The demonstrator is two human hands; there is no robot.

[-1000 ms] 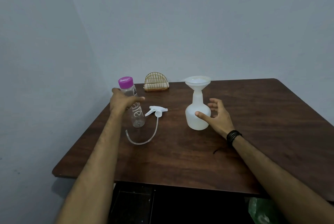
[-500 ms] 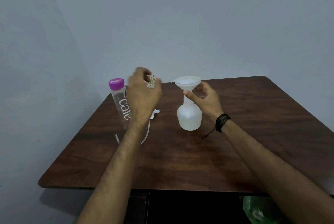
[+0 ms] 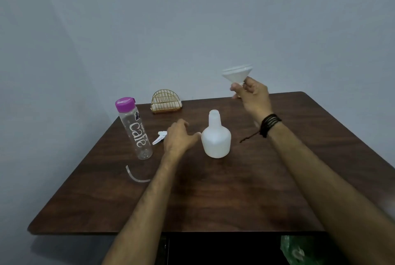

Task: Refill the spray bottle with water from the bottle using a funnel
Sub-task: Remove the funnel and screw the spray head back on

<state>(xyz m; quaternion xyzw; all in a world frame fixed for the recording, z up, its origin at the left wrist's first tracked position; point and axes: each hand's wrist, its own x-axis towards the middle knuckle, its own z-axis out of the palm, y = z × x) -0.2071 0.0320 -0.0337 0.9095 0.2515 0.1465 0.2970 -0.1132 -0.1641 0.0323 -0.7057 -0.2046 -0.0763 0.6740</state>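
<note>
The white spray bottle stands upright mid-table with its neck uncovered. My right hand holds the white funnel by its stem, lifted above and to the right of the bottle. My left hand hovers low just left of the spray bottle, fingers spread, thumb close to its side. Under that hand lies the white spray head; its clear tube curves toward the front. The clear water bottle with a purple cap stands upright at the left.
A gold wire holder sits at the back edge of the dark wooden table. Grey walls close in behind and on the left. Something green lies below the table's front edge.
My right hand lifted the funnel out of the spray bottle's neck and carried it up and to the right. My left hand dropped from the air down beside the spray bottle.
</note>
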